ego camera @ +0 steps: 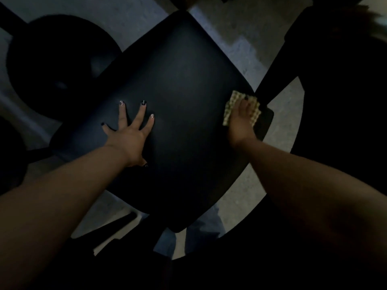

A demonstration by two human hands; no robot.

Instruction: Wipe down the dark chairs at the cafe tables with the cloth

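pressing cloth on chair – right hand; left hand flat

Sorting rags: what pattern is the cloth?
Cloth: yellowish waffle check, seen in head view.

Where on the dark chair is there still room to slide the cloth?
The chair seat is bare between the left hand and the right hand, and beyond both. It is crowded at the right edge, where the cloth lies under that hand.

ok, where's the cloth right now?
Head view: the yellow checked cloth lies under the right hand at the right edge of the dark chair panel.
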